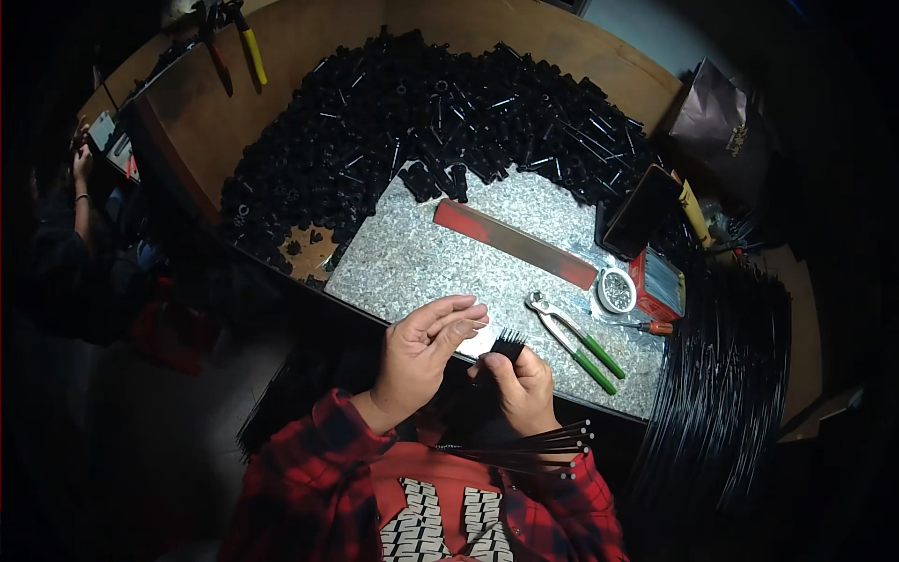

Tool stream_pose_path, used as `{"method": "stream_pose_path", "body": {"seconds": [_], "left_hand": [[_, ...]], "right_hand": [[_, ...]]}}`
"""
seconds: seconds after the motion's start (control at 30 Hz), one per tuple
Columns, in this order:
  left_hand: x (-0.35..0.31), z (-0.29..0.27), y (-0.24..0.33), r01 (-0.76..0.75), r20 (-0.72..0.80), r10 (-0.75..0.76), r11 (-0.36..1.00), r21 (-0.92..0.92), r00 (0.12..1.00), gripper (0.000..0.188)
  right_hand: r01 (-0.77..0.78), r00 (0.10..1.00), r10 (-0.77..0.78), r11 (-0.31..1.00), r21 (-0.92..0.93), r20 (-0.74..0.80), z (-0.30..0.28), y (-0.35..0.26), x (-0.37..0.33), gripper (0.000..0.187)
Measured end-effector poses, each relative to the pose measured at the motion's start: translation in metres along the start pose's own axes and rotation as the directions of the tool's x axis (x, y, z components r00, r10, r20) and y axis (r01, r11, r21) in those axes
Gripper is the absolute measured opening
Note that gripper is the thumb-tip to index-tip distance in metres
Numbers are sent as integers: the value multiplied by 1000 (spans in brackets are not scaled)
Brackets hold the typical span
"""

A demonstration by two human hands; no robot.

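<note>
My right hand (526, 386) is closed round a bundle of thin black rods (508, 343), whose tips fan out above the thumb like a comb. Just left of it, my left hand (419, 348) hovers over the bench's front edge. Its thumb and fingertips come together; anything small between them is too unclear to make out. Beneath my right wrist, several black rods with pale round ends (576, 445) stick out to the right. Nearby on the speckled bench top (393, 253) lie green-handled end-cutting pliers (576, 342).
Behind is a large heap of small black parts (440, 112) inside a wooden surround (524, 28). A worn red bar (515, 244), a round tin (616, 290), a screwdriver (655, 328) and a phone (641, 211) lie about. Long black rods (716, 375) hang at right. Another person's arm (82, 187) shows far left.
</note>
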State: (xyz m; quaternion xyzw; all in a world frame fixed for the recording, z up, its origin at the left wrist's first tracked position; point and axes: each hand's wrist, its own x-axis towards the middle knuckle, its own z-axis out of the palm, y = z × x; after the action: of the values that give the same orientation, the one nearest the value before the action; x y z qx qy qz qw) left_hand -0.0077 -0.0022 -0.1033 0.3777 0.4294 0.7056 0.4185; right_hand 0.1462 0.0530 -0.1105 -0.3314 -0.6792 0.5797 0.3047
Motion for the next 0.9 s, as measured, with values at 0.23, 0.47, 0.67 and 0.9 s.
{"method": "stream_pose_path", "body": {"seconds": [0.23, 0.47, 0.67, 0.9], "left_hand": [[1, 1, -12, 45, -3, -45, 997, -61, 999, 23], [1, 17, -12, -49, -78, 67, 976, 211, 995, 14], [-4, 14, -20, -81, -89, 103, 973, 216, 991, 16], [39, -14, -7, -165, -79, 194, 947, 276, 978, 23]], "right_hand": [[-16, 1000, 16, 1000, 11, 10, -1, 1, 0, 16], [46, 999, -46, 999, -13, -9, 6, -18, 2, 15], [40, 999, -40, 998, 41, 15, 8, -12, 1, 17], [-46, 997, 33, 981, 187, 75, 3, -2, 3, 19]]}}
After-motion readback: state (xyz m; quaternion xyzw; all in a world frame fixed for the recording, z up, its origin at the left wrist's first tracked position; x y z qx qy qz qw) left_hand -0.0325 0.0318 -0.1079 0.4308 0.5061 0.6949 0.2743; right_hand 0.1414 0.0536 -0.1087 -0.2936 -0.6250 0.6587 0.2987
